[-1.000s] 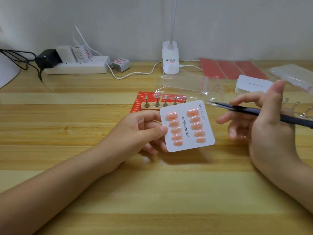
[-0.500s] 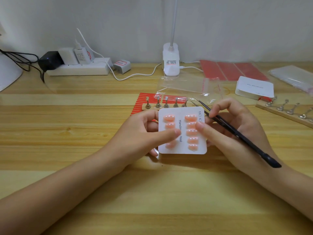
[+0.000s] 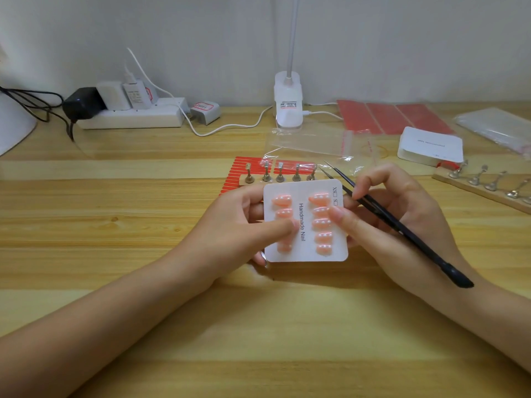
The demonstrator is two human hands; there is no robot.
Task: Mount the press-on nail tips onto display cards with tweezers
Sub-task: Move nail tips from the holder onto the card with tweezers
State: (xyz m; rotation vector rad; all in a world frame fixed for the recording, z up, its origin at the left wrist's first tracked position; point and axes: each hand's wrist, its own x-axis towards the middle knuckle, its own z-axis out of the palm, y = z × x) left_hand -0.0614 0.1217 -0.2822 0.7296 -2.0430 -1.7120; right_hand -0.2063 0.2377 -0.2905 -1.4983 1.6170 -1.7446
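A white display card (image 3: 305, 248) printed "Handmade Nail" carries two columns of pink press-on nail tips (image 3: 321, 224). My left hand (image 3: 235, 222) holds the card from the left, its thumb pressing on the left column and fingers underneath. My right hand (image 3: 402, 225) grips black tweezers (image 3: 402, 225), their points aimed up and away past the card's top right corner. The right thumb presses on the right column of tips.
Behind the card lie a wooden strip of metal nail stands (image 3: 280, 175) on a red striped sheet (image 3: 244, 168), clear zip bags (image 3: 316, 143), a stack of blank cards (image 3: 431, 145), another stand strip (image 3: 488, 185), red sheets (image 3: 393, 116), a lamp base (image 3: 288, 103) and a power strip (image 3: 132, 116).
My right hand came in from the right with the tweezers and set its thumb on the card. The left thumb slid onto the left column. The card was lowered and squared.
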